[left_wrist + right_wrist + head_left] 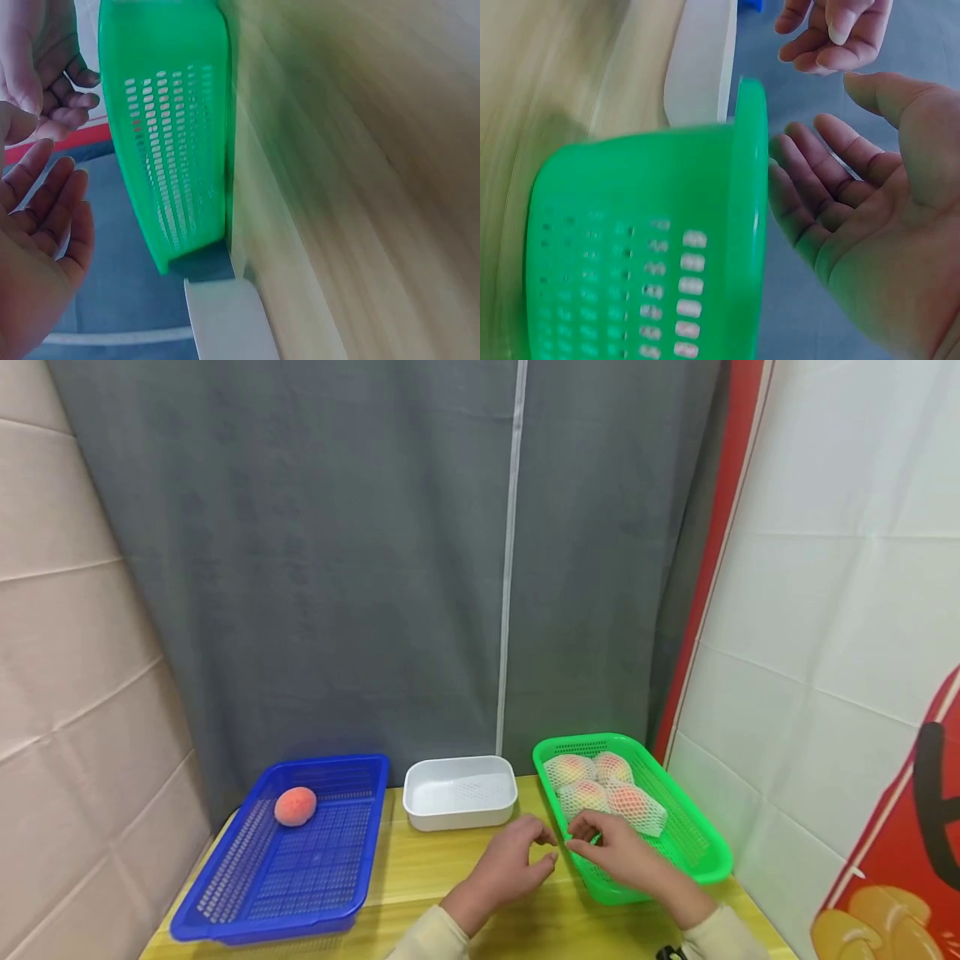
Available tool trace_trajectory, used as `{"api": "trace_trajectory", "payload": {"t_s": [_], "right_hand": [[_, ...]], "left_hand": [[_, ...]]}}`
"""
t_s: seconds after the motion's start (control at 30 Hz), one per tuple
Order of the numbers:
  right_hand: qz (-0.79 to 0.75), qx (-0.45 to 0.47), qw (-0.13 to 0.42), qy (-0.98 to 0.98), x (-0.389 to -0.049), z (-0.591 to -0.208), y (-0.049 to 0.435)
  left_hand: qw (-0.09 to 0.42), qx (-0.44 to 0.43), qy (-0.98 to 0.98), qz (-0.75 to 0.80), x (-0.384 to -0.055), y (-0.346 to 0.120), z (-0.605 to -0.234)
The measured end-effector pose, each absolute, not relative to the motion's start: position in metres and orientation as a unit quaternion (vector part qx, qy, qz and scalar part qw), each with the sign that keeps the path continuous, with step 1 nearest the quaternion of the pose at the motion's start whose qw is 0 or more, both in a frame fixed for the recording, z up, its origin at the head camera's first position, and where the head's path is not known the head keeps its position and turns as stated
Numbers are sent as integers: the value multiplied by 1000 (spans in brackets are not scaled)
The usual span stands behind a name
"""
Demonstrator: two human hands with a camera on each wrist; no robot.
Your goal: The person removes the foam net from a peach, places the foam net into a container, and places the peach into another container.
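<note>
My left hand [513,862] hovers over the table by the near left side of a green basket [681,827], its fingers loosely bent and holding nothing. Facing it, the right hand [621,853] is over the basket's left rim, thumb apart from the fingers and nothing in its grasp. A small gap separates the two sets of fingertips. Inside the green basket, toward its far end, lie several peaches [633,803] in white foam nets. Both wrist views show the palms bare, the left palm [37,259] and the right palm [885,247] alike.
At the left stands a blue basket [300,870] holding one bare peach [296,807]. A white plastic box [461,819] sits between the baskets at the back of the wooden table [420,868]. Behind is a grey curtain [337,568], with pale cloth walls on both sides.
</note>
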State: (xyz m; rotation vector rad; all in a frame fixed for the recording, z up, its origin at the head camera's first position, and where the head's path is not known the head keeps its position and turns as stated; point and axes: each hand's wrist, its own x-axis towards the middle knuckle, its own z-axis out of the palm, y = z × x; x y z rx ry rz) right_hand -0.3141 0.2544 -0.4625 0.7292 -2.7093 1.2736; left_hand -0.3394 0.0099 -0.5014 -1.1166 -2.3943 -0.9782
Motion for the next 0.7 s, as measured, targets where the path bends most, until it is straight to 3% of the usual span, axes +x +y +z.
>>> {"api": "trace_trajectory", "payload": {"t_s": [0.23,0.7], "right_hand": [[398,215,52,-890,-321,-462,271],[396,209,55,-892,-330,-455,286]], "left_hand": [[204,-441,-824,-293,-343,37,-507],[221,-492,-830,-144,-347,76,-521]]}}
